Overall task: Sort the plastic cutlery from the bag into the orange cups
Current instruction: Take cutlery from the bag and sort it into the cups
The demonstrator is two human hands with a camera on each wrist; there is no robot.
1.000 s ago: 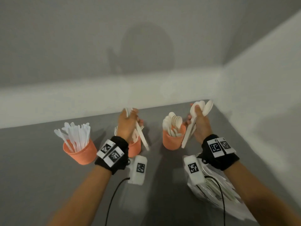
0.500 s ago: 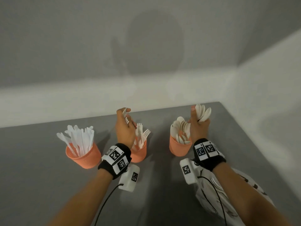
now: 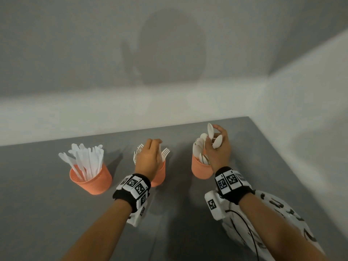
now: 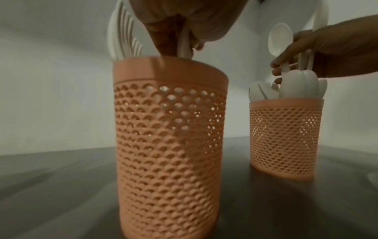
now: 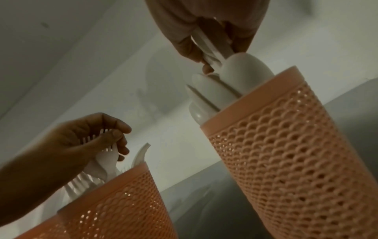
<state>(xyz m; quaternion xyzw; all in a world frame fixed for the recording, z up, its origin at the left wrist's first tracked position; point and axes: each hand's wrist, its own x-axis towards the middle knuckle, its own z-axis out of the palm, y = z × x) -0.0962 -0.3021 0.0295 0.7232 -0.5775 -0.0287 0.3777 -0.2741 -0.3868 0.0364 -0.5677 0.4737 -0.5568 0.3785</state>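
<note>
Grey table (image 3: 47,213); printed bag (image 3: 290,213) under right forearm. Three orange cups in a row: knife cup (image 3: 92,180) left, fork cup (image 3: 159,175) middle, spoon cup (image 3: 200,169) right. Left hand (image 3: 148,159) pinches forks (image 5: 108,155) into middle cup; right hand (image 3: 219,147) grips spoons (image 3: 216,141) over spoon cup

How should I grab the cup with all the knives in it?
Wrap a hand round the knife cup's lower wall, coming from its near side. The knives fan out above the rim and lean left, so reaching in from the top would probably knock them.
</note>
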